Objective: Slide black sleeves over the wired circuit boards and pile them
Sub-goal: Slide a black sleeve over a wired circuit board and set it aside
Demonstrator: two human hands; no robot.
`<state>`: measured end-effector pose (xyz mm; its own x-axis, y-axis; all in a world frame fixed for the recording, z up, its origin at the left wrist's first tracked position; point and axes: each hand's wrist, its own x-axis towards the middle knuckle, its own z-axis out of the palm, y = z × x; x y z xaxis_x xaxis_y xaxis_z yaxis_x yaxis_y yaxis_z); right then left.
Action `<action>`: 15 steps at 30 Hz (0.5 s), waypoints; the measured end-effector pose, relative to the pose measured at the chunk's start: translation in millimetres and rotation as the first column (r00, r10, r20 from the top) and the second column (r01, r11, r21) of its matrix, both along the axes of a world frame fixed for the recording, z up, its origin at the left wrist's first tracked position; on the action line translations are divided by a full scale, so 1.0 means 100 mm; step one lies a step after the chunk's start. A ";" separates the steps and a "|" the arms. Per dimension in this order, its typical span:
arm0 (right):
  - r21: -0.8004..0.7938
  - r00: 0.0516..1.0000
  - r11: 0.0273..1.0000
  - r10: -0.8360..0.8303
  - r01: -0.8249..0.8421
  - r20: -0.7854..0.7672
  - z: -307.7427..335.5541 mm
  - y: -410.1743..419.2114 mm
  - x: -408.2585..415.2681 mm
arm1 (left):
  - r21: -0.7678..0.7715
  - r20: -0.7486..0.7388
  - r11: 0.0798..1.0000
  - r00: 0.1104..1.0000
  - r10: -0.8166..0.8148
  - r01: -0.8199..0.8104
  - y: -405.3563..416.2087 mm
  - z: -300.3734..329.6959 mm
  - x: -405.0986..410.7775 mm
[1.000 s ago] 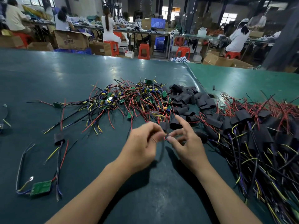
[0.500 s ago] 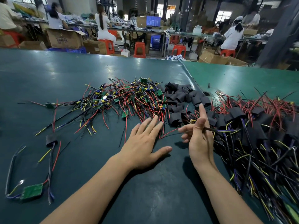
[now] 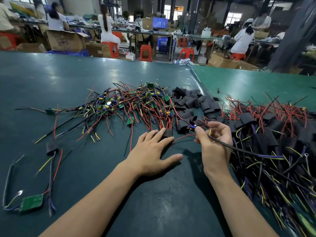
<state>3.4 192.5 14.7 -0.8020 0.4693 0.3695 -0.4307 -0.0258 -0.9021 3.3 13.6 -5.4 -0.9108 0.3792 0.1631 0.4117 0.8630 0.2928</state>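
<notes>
Near left on the green table (image 3: 51, 79): 1 bare circuit board (image 3: 31, 203) with its wires and a loose sleeve (image 3: 52, 148), both well apart from the hands. Centre: the left hand (image 3: 150, 155) lies flat with fingers spread, fingertips touching 1 black sleeve (image 3: 166, 133). Just right of it, the right hand (image 3: 213, 142) pinches a wired unit (image 3: 194, 127) by its leads; whether its board is sleeved cannot be told. Right: the sleeved pile (image 3: 266, 134). Beyond: unsleeved boards (image 3: 135, 106) and empty sleeves (image 3: 193, 101). Risks, as judged: trailing leads may snag neighbouring wires and drag units from either heap; a pull on the wires alone may strain their joints; the flat left hand may push the sleeve away instead of picking it up.
</notes>
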 end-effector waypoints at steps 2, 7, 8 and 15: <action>-0.021 0.997 0.997 0.075 -0.074 0.011 -0.02 -0.02 0.00 | 0.050 0.010 0.998 1.000 0.027 -0.028 0.00 0.00 -0.01; -0.121 0.989 0.983 0.141 -0.136 0.033 0.00 0.00 -0.01 | 0.433 -0.083 0.900 0.992 0.094 -0.049 -0.02 0.07 0.00; -0.153 0.988 0.977 0.152 -0.146 0.028 0.00 0.02 -0.01 | 0.488 -0.130 0.871 0.983 0.129 -0.050 -0.03 0.09 0.02; -0.298 0.939 0.901 0.341 -0.314 0.040 0.02 -0.01 0.00 | 0.426 -0.080 0.905 0.996 0.049 -0.011 -0.21 0.09 0.08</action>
<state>3.2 191.6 17.0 -0.9516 0.2484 0.1810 -0.2727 -0.4109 -0.8699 10.8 -7.5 3.5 -0.8956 0.2291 0.3812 0.4280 0.6768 0.5989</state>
